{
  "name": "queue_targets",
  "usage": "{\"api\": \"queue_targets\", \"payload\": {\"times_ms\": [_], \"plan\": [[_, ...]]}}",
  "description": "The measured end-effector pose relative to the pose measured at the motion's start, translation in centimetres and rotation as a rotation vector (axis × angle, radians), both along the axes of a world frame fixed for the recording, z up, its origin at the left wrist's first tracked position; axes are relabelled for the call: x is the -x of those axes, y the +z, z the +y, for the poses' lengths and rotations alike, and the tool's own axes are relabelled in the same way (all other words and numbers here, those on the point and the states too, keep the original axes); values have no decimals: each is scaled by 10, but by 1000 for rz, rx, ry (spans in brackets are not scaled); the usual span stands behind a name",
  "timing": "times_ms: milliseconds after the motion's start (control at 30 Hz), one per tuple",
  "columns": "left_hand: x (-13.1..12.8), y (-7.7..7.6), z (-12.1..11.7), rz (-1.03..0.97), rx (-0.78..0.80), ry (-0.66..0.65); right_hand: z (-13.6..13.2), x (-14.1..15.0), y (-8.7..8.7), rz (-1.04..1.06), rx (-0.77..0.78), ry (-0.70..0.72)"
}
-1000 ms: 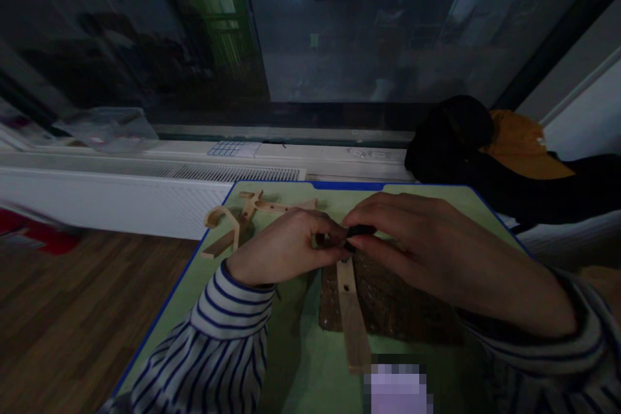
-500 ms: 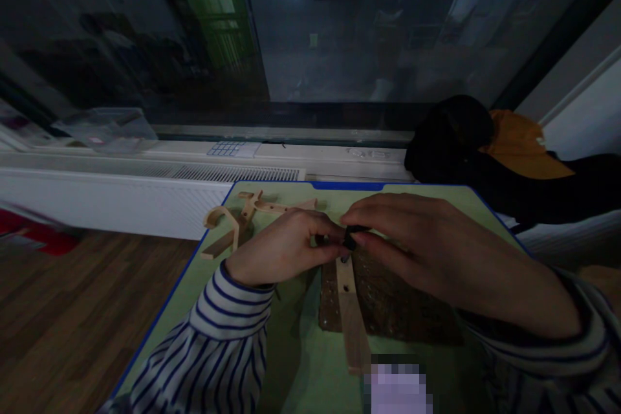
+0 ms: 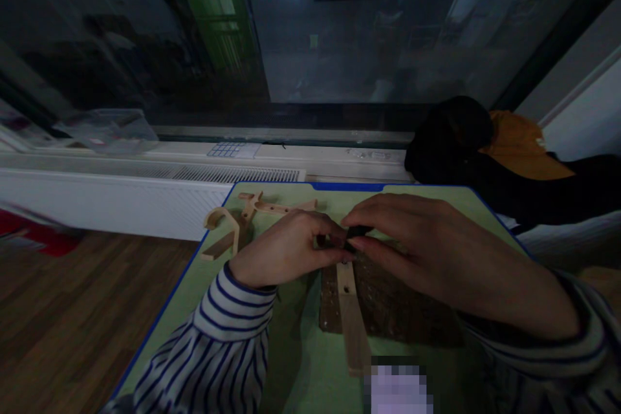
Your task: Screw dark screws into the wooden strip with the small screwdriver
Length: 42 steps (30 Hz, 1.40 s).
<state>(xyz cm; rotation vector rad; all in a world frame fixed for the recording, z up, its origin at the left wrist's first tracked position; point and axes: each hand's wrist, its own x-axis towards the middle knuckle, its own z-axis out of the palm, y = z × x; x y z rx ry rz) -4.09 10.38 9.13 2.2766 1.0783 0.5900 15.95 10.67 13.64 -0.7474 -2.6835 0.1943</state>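
Note:
My left hand (image 3: 286, 242) is closed, thumb and fingertips pinched at the far end of a wooden strip (image 3: 356, 336), against a small black angled piece (image 3: 358, 231). From the other side, the thumb and fingers of my right hand (image 3: 417, 236) grip that same piece, whose exact kind I cannot make out. The strip has a dark hole in its pale section and a small metal fitting just below my fingertips. It lies over a dark brown board (image 3: 392, 310); its far end is hidden by my hands.
A curved wooden hook (image 3: 226, 217) and crossed wooden pieces (image 3: 248, 210) lie at the left of the green blue-edged table (image 3: 291, 362). Behind it are a radiator (image 3: 145, 194) and a window sill with a clear plastic box (image 3: 114, 129). An orange cap (image 3: 526, 142) and dark cloth lie at right.
The black piece has turned slightly between my fingertips, showing more of its angled end half a second ago than now. Both hands have stayed nearly in place; the wooden strip has not moved.

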Motion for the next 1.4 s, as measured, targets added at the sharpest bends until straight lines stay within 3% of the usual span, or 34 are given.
{"api": "queue_targets", "payload": {"times_ms": [933,1400], "plan": [[1,-1,1,66,-62,15,1,3,-1,-8,33,18],[-1,-1,0,45,-29,-3,2,0,0,-63,-23,-72]]}}
